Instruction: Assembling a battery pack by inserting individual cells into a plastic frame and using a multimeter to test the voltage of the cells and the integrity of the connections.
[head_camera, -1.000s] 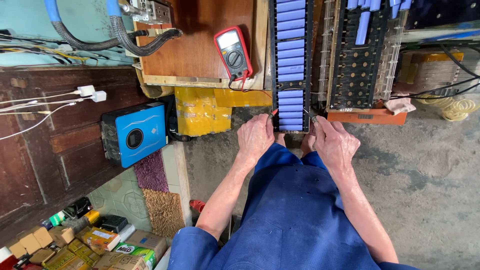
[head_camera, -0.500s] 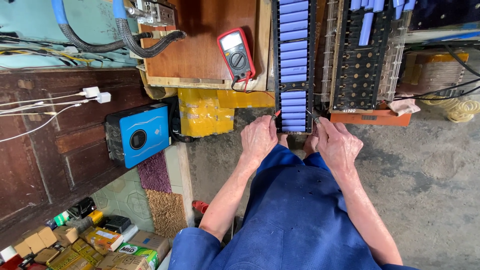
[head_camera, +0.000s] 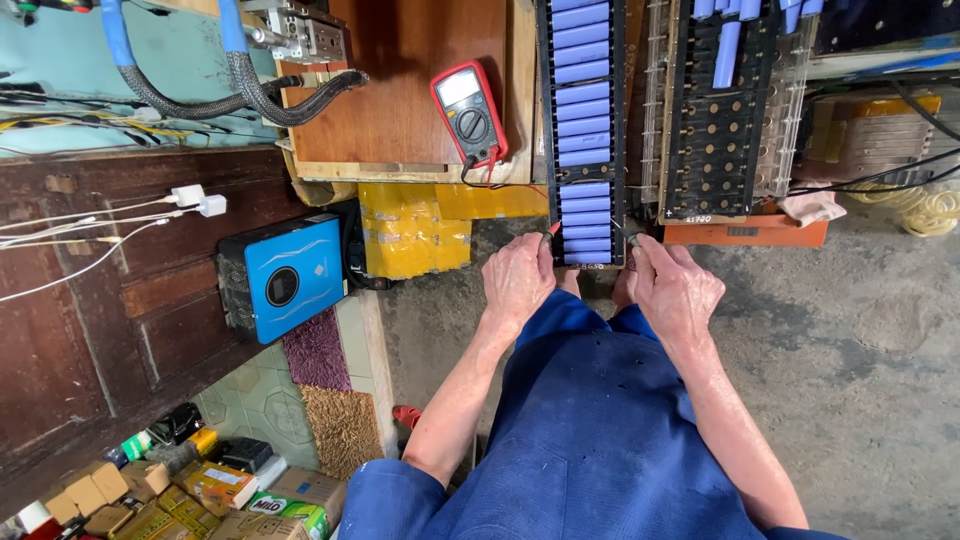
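Pinching probe tips, left hand and right hand touch the battery rack.

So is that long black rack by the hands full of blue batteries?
Nearly full: blue cells fill the long black rack, with one thin gap partway down.

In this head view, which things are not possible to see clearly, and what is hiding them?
- Head view: the fingertips of the left hand and right hand curl behind each hand; their grip on the probe tips is unclear.
- The far end of the blue cell rack is cut off by the top edge.
- The multimeter screen is too small to read.
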